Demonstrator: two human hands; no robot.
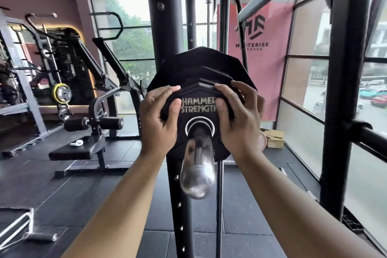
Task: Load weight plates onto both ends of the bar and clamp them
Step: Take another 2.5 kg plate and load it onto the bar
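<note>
A small black weight plate with gold "Hammer Strength" lettering sits on the chrome sleeve of the bar, which points straight toward me. My left hand grips the plate's left edge and my right hand grips its right edge, thumbs on the face. Behind it a larger black plate is on the same sleeve. No clamp is visible on the sleeve.
A black rack upright rises right behind the plates, and another black post with a side bar stands at the right. A leg machine with a padded bench is at the left. Cardboard boxes sit by the window.
</note>
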